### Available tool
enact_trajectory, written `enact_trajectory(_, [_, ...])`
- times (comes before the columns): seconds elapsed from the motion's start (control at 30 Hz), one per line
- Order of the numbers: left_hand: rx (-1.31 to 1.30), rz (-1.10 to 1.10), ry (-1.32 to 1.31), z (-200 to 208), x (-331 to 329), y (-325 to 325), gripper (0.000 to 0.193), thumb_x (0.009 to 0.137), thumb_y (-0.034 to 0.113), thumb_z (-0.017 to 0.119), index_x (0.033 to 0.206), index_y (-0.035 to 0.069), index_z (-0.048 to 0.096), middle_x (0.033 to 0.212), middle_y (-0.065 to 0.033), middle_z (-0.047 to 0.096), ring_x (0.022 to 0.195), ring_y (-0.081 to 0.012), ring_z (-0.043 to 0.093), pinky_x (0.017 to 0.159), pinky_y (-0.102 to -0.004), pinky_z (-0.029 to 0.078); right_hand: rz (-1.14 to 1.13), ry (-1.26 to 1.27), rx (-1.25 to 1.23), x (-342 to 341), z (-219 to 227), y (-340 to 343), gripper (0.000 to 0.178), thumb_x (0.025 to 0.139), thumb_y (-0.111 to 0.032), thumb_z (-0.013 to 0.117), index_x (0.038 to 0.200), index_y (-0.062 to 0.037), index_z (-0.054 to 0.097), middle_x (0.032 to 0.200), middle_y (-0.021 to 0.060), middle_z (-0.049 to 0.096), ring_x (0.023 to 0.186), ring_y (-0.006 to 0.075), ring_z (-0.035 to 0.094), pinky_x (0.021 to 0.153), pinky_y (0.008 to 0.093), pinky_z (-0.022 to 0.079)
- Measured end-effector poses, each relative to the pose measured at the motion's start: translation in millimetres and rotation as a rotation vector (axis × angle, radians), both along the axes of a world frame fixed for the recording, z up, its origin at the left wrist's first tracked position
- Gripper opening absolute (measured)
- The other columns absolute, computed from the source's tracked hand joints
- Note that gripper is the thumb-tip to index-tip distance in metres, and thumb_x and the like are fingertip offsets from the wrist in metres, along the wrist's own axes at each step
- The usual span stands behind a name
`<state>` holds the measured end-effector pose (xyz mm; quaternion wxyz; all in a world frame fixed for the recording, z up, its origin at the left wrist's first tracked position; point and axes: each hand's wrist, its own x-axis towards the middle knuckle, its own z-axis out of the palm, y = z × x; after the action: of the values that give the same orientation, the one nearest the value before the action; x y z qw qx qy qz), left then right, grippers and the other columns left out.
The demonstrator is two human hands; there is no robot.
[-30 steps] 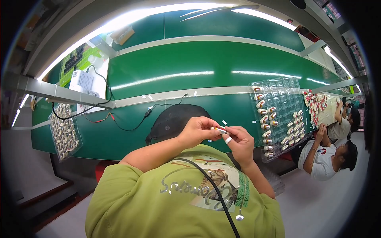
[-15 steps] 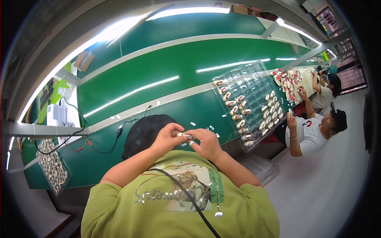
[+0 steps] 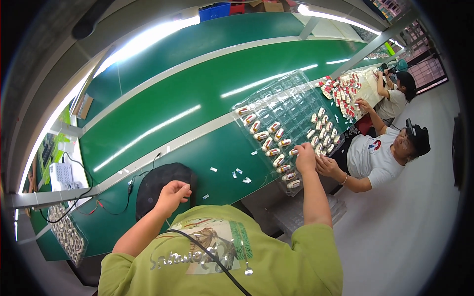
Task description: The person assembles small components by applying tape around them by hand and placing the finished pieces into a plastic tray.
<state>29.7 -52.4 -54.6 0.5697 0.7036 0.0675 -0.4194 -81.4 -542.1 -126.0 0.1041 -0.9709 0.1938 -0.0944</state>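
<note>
My right hand (image 3: 307, 157) reaches over the clear plastic tray (image 3: 269, 93), its fingertips pinched on a small white capsule-shaped piece (image 3: 293, 152) at the tray's near side. Similar pieces with dark red and yellow markings (image 3: 267, 143) lie in the tray's left and near pockets. Plainer white ones (image 3: 323, 130) sit at its right side. Away to the left, above the black rounded cap-like thing (image 3: 155, 185), my left hand (image 3: 174, 197) is raised with fingers curled against the thumb. Whatever is in it, if anything, is hidden.
Small white slips (image 3: 242, 176) lie on the green table (image 3: 207, 148). A co-worker (image 3: 375, 158) reaches to the tray beside my right hand; another person (image 3: 397, 93) works beyond, near a red and white pile (image 3: 343, 93). A filled tray (image 3: 69, 234), white box (image 3: 60, 175) and cables stand left.
My hands, together before on a white piece, have parted. The right moved right to the tray; the left stayed near the black thing. The co-worker's hand came down to the tray; the view shifted.
</note>
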Motion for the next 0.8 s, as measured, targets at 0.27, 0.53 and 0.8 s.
enact_trajectory(0.27, [0.011, -0.035, -0.008, -2, 2, -15, 0.019, 0.092, 0.021, 0.06, 0.099, 0.004, 0.057, 0.089, -0.0053, 0.064, 0.082, -0.0123, 0.061, 0.07, -0.0264, 0.051, 0.053, 0.06, -0.089, 3, -2, 20, 0.023, 0.073, -0.004, 0.059, 0.094, -0.0077, 0.067, 0.101, 0.0102, 0.062, 0.097, 0.0299, 0.057, 0.084, 0.0406, 0.046])
enact_trajectory(0.53, [0.292, -0.185, -0.464, -2, 5, 2, 0.021, 0.081, 0.019, 0.07, 0.093, 0.004, 0.062, 0.08, -0.0047, 0.064, 0.074, -0.0133, 0.06, 0.069, -0.0281, 0.05, -0.091, -0.116, 0.278, 15, -7, -20, 0.027, 0.071, -0.004, 0.056, 0.097, -0.0011, 0.064, 0.096, 0.0154, 0.061, 0.09, 0.0307, 0.058, 0.081, 0.039, 0.047])
enact_trajectory(0.8, [1.228, 0.394, -0.758, -31, 5, 134, 0.044, 0.079, 0.035, 0.068, 0.112, 0.007, 0.059, 0.11, -0.0168, 0.059, 0.106, -0.0345, 0.054, 0.092, -0.0436, 0.043, 0.39, -0.119, 0.516, 76, 20, 65, 0.019, 0.08, -0.005, 0.058, 0.098, -0.0042, 0.064, 0.086, 0.0095, 0.061, 0.071, 0.02, 0.061, 0.065, 0.0311, 0.049])
